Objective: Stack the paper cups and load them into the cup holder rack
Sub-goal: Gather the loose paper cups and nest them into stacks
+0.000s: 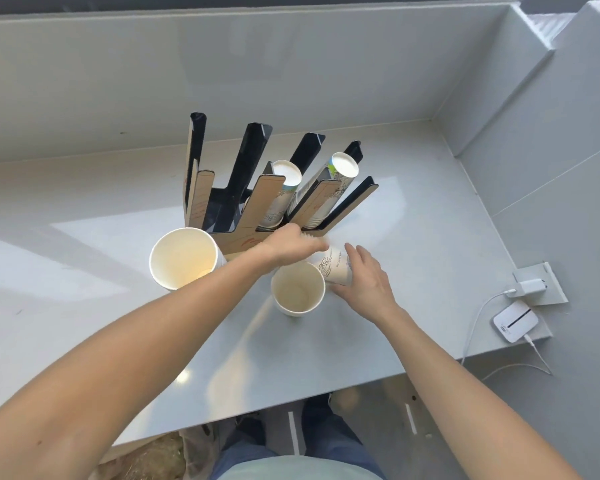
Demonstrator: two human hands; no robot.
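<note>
A cup holder rack [267, 188] of black and brown slats stands mid-table. Its two right slots hold upside-down stacks of paper cups [284, 188], [336, 174]; the left slots look empty. A large white cup [184, 258] stands upright at the rack's front left. A smaller cup [297, 289] stands upright just in front. My right hand [364, 282] grips a printed paper cup [333, 266] lying tilted beside it. My left hand [291, 245] reaches over to that cup's far end, fingers blurred, touching it.
The grey table [83, 271] ends in walls behind and to the right. At the right edge lie a white device [515, 322] and a charger [530, 285] with cables. The table's front edge runs close to my legs.
</note>
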